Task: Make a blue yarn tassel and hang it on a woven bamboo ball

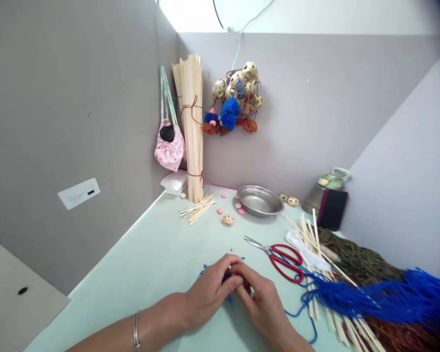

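Pale green tabletop (161, 254), grey-walled corner. Just left of the red scissors (284, 259), blue yarn tuft (226, 278) pinched jointly by left hand (207, 293) and right hand (266, 303), fingertips meeting, equally near both.

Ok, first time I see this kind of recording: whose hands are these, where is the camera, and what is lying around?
No machine here: a person works bare-handed, and the single camera sits on their head, looking down. The left hand and right hand meet over a pale green table, pinching a small blue yarn tuft between them. Beside them lie red scissors, a metal bowl and a long blue yarn bundle. Woven balls hang on the wall behind.
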{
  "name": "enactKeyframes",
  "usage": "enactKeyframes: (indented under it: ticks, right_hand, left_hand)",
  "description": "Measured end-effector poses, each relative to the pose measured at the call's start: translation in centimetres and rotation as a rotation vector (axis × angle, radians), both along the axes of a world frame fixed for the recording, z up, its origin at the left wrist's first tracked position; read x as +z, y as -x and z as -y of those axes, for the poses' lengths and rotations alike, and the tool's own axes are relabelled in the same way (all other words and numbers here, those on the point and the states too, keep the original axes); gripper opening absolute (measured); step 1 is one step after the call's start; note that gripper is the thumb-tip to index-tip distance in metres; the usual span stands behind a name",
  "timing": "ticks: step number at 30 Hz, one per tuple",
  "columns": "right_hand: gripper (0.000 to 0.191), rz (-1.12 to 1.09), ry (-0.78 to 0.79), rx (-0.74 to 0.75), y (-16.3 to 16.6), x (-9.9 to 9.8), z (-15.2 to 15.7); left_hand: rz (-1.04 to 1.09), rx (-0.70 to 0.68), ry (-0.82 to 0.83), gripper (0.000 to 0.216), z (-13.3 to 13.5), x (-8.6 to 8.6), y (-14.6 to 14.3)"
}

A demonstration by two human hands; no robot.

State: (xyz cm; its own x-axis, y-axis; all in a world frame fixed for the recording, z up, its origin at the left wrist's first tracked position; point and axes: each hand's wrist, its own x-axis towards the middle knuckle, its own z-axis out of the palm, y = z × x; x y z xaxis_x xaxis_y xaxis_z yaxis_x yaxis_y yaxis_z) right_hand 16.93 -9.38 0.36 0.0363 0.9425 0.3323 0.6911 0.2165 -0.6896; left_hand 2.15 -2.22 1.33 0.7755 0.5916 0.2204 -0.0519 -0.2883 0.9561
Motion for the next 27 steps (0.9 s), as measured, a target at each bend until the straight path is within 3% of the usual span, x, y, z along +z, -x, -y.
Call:
enactKeyframes:
  ticks: [11, 27]
  right_hand:
    - [0.021, -0.262, 0.068, -0.169, -1.4, 0.7, -0.8]
    - [0.03, -0.542, 0.18, -0.087, -1.8, -0.4, -1.4]
  left_hand:
    - [-0.056, -0.02, 0.336, 0.029, -2.7, -1.5, -0.8]
    - [-0.05, 0.038, 0.541, 0.039, -2.5, -2.0, -1.4]
